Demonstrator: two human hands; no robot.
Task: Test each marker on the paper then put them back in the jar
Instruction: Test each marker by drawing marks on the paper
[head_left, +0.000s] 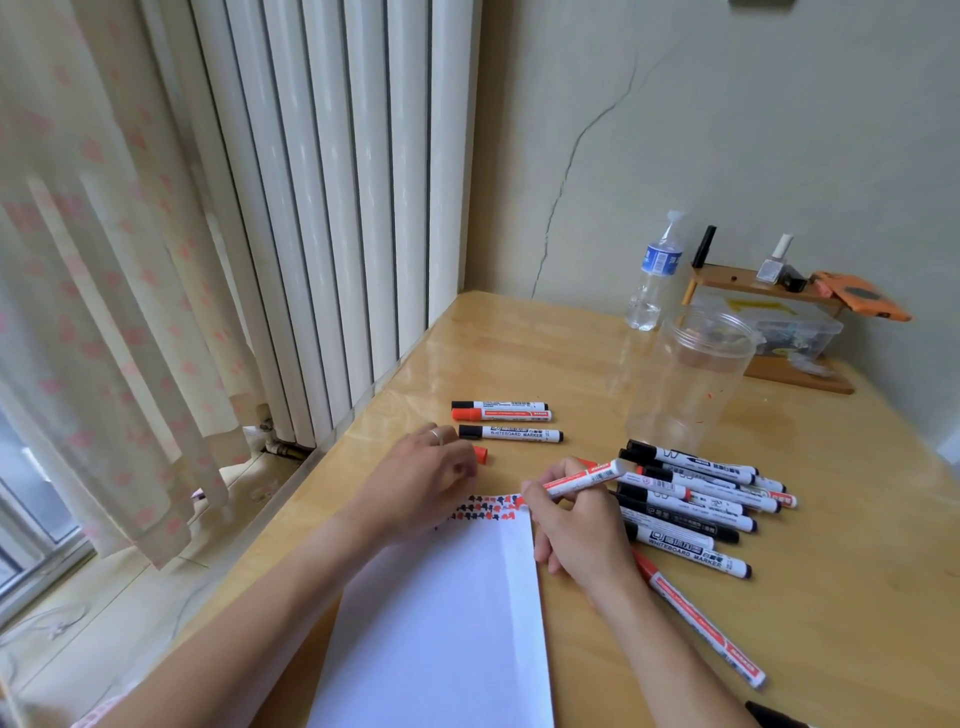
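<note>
Wood table (519, 353), white radiator (332, 208) left, cracked wall (727, 130)

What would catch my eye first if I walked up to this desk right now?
Probably the right hand pressing a red marker to the top edge of the white paper, beside rows of red and black test marks. Next, the heap of markers right of the paper, before an empty clear jar.

The single head view looks forward and down, close over the paper (441, 613). Beyond the paper, wall and radiator (332, 208) fill its top.
</note>
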